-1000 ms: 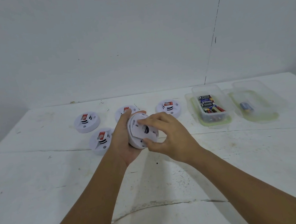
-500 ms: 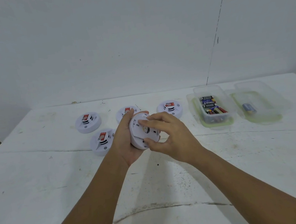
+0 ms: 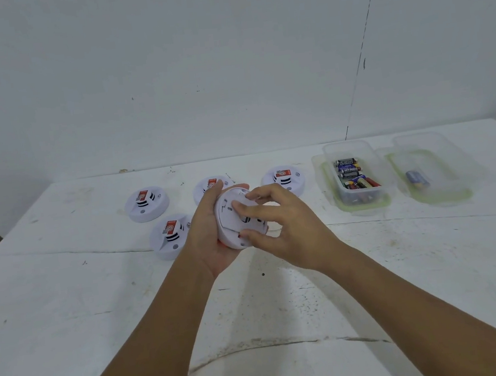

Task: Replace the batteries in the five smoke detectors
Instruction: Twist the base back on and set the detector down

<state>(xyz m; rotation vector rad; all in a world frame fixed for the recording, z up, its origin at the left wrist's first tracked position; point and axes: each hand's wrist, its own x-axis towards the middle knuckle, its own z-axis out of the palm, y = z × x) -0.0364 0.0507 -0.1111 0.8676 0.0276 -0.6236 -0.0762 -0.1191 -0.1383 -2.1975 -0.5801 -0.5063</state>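
A: Head view, item one: held unit?

B: Round white plastic smoke detector [image 3: 234, 220], lifted above the white painted table [image 3: 70, 313], tilted on edge with its flat back turned toward the camera. It sits between the two hands, in front of the row of other units.

A: Left hand?

B: Left hand [image 3: 212, 237] cupped under and behind the detector, palm against its lower left rim, thumb up along the top edge. Curled moderately, holding the unit.

A: Right hand?

B: Right hand [image 3: 281, 224] on the detector's back from the right side. Fingertips [image 3: 238, 205] press on the back plate, thumb at the lower rim. Fingers spread fairly wide, gripping the same unit.

A: Remaining detectors?

B: Four white round smoke detectors with red labels, face up on the table: far left [image 3: 146, 203], front left [image 3: 170, 235] just beside the left wrist, one in the middle [image 3: 209, 185] partly hidden behind the left hand, and one on the right [image 3: 284, 179] behind the right hand's fingers.

A: Battery stock?

B: Clear rectangular plastic container with a green-edged lid beneath it [image 3: 355, 176], to the right of the detectors, holding several cylindrical batteries [image 3: 352, 173]. Just beside it, a second clear plastic container [image 3: 431, 168] with a single blue battery [image 3: 416, 177]. Both well apart from the hands.
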